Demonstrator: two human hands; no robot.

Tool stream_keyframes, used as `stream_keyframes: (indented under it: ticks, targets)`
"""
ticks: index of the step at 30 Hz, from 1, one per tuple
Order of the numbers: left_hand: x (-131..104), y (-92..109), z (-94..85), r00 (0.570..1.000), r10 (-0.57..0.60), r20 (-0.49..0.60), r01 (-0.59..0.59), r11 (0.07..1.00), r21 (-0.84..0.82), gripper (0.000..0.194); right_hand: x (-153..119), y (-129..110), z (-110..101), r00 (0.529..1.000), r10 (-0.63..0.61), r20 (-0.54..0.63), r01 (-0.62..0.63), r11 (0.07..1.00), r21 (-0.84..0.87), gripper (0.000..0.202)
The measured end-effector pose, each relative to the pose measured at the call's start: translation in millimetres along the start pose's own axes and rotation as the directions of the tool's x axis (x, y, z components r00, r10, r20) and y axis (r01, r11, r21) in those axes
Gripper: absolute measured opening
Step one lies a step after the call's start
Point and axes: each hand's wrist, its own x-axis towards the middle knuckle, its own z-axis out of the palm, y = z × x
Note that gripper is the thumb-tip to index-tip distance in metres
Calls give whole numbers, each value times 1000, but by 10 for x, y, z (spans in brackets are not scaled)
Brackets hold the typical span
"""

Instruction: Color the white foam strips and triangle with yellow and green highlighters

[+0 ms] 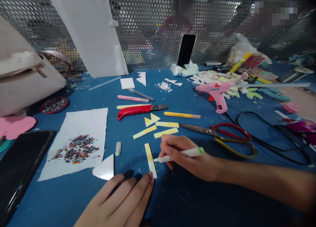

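My right hand [179, 156] grips a white marker [189, 153] with a green end, its tip touching a narrow foam strip [149, 156]. Yellow colours the strip's far part, pale green shows near the tip, and the near end is white. Fingertips of my left hand [120, 200] press on that near end, the fingers stretched out and lying flat. The marker's cap [118, 148] stands to the left, beside a white foam piece [105, 167]. Beyond the strip lie yellow strips [166, 132] and a jagged yellow piece [151, 119].
A red-handled knife [134, 111] and open scissors [217, 132] lie beyond my hands. At right rest a pink glue gun [214, 92] and a black cord [266, 138]. Left are a paper with sequins [76, 149] and a phone [22, 164]; another phone [187, 50] stands at the back.
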Motion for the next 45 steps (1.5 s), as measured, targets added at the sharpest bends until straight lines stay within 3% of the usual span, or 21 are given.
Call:
stream_keyframes:
  ticks: [24, 34, 45]
  targets:
    - [5, -1, -33, 1000, 19, 4, -19, 1000, 14, 40, 3, 7, -2, 999, 29, 32, -30, 999, 14, 40]
    - [16, -8, 6, 1000, 7, -17, -7, 1000, 11, 39, 1, 9, -11, 994, 5, 108, -12, 998, 66, 39]
    - [-20, 0, 1, 1000, -20, -21, 20, 1000, -14, 40, 6, 9, -9, 997, 12, 79, -15, 999, 40, 35]
